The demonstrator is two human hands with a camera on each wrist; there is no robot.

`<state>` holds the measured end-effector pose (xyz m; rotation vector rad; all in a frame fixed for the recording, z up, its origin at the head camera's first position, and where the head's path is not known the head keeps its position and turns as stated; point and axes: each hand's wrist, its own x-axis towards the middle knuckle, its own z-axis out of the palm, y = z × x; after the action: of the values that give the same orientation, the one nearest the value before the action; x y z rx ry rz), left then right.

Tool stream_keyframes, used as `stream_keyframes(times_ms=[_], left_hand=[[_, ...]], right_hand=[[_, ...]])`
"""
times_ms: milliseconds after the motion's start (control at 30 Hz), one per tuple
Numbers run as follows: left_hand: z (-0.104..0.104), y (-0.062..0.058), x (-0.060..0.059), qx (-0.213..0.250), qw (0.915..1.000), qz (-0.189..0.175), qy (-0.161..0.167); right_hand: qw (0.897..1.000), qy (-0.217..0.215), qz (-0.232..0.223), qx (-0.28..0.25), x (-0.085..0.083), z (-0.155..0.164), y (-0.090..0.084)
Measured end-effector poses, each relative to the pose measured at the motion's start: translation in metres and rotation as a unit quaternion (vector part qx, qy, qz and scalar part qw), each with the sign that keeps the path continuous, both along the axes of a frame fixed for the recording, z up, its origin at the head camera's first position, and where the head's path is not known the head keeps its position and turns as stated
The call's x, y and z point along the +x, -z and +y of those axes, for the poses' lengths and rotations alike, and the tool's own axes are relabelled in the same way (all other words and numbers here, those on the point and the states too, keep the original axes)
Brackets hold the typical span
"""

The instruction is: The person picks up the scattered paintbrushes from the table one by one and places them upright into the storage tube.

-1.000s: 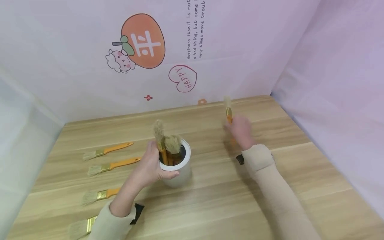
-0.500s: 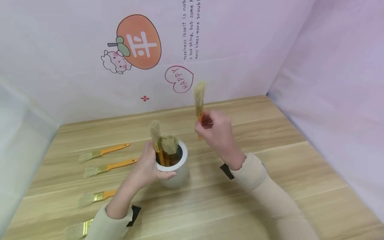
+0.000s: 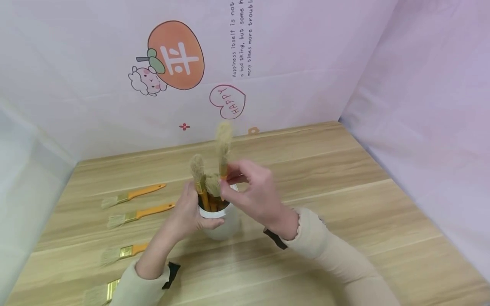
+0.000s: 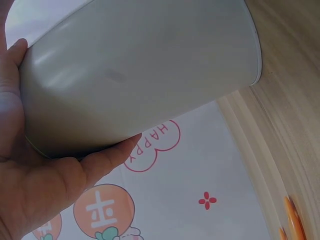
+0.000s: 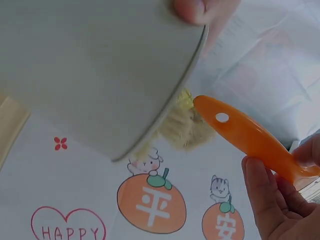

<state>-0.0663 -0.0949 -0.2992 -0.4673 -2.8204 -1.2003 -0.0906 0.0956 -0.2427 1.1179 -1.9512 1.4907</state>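
Lowering brush (image 3: 223, 142) into cup (image 3: 226, 223), right hand (image 3: 252, 193).

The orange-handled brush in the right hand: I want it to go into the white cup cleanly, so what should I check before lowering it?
1. Right hand grip on the orange-handled brush: fingers pinch the handle near the bristle end. Ok.
2. Orientation: bristles up, handle tip down. Ok.
3. White cup steadied: left hand holds its side and rim. Ok.
4. Handle tip over the opening: in the right wrist view it sits at the rim, not plainly inside. Cannot tell.
5. Room inside: two brushes already stand in it, and the free space is hidden by the hand. Cannot tell.
6. Cup base flat on the wooden table. Cannot tell.
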Motion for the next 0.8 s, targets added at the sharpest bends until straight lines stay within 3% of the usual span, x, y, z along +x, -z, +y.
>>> stream_keyframes(times_ms=[133,400,633,800], left_hand=[[-0.001,0.000,-0.003,0.027,0.9991,0.024,0.023],[0.000,-0.001,-0.010,0.082,0.9931,0.044,0.071],[0.000,-0.004,-0.003,0.052,0.9979,0.008,0.036],[0.000,-0.002,-0.002,0.048,0.9983,0.006,0.032]], right_hand=[[1.000,-0.028,-0.008,0.000,0.003,-0.008,0.003],[0.999,-0.032,-0.026,0.025,0.007,-0.016,0.012],[0.997,-0.019,-0.066,0.039,0.008,-0.019,0.020],[0.993,-0.001,-0.102,0.066,0.008,-0.019,0.027]])
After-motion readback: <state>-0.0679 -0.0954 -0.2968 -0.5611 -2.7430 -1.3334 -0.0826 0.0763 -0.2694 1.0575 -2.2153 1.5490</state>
